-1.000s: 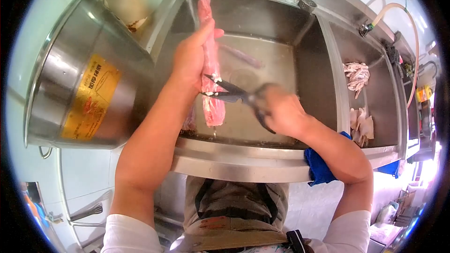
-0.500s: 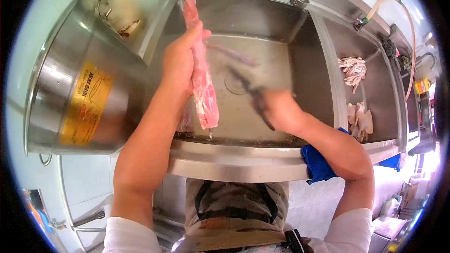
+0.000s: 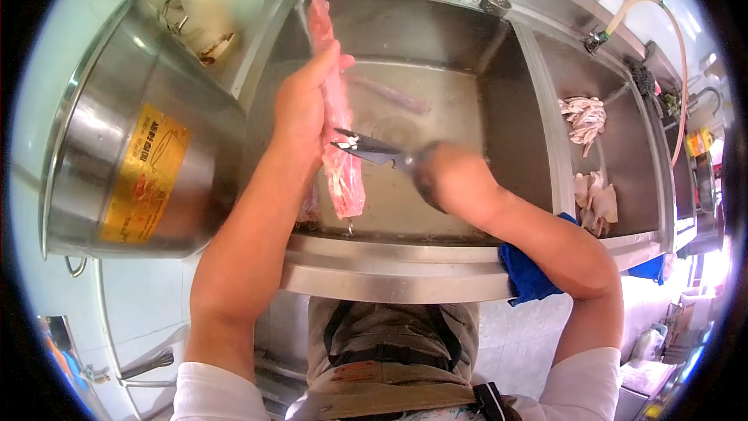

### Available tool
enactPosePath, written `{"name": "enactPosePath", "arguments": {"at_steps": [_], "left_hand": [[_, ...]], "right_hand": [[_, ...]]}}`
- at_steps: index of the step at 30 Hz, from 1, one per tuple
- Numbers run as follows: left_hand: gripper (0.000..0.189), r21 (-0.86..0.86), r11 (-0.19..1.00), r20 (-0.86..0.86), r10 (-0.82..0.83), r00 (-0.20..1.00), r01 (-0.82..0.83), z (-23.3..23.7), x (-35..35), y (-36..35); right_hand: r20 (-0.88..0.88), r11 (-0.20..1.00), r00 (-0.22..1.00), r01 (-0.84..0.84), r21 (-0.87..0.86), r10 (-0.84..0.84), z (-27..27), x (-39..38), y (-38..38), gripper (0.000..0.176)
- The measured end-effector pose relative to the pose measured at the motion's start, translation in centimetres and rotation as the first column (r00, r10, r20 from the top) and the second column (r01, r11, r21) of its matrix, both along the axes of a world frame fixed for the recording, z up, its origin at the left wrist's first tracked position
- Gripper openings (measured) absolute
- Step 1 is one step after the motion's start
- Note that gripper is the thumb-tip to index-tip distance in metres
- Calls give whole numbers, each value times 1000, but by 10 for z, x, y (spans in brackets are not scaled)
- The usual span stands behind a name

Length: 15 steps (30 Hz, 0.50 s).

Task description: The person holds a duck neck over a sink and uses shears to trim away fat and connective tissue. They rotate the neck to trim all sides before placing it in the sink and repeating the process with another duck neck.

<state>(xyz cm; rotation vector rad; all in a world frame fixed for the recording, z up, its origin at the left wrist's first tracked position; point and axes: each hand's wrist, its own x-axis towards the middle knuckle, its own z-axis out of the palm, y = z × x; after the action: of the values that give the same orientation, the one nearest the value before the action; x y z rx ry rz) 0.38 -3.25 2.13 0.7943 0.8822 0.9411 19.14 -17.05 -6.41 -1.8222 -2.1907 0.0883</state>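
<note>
A raw meat strip point(image 3: 336, 105) slants above the large basin point(image 3: 436, 31) of a steel sink point(image 3: 389, 284). The left hand point(image 3: 300, 109) has its grip closed round the strip's middle; the right hand point(image 3: 460, 179) is closed on the handles of scissors point(image 3: 378, 152), their blades at the meat. A thinner strip point(image 3: 389, 93) lies on the basin's floor. Rightward, the small basin point(image 3: 635, 171) holds pale strips point(image 3: 584, 119) far, pale flat pieces point(image 3: 596, 203) near. A yellow-labelled steel pot point(image 3: 101, 125) is left; white tiles point(image 3: 140, 288) show nearer.

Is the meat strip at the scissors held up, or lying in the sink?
Held up: the left hand grips the meat strip above the sink, scissors across it.
</note>
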Motion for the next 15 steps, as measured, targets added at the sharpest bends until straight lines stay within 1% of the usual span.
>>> {"name": "enactPosePath", "arguments": {"at_steps": [2,5,6,8,11,14,15], "left_hand": [[40,3,1000,17,-8,1000,8,-1,-3,1],[42,9,1000,7,10,1000,-10,1,-2,4],[42,7,1000,10,1,1000,-1,3,-2,4],[42,-6,1000,12,-12,1000,12,5,-3,1],[42,7,1000,-7,-24,1000,24,10,-4,-1],[41,8,1000,29,0,1000,0,6,-1,1],[42,7,1000,34,1,999,-1,3,-1,1]], "right_hand": [[31,1000,999,-10,14,10,1,1,1,21],[-59,995,995,73,-70,-77,11,3,4,19],[-187,991,978,76,-108,-95,14,4,5,19],[-432,980,891,57,-193,-137,18,3,4,17],[-345,998,938,6,-56,-26,7,2,6,15],[-259,999,966,5,51,8,-1,-2,6,15],[-217,998,976,26,55,-13,1,-4,5,15]]}}
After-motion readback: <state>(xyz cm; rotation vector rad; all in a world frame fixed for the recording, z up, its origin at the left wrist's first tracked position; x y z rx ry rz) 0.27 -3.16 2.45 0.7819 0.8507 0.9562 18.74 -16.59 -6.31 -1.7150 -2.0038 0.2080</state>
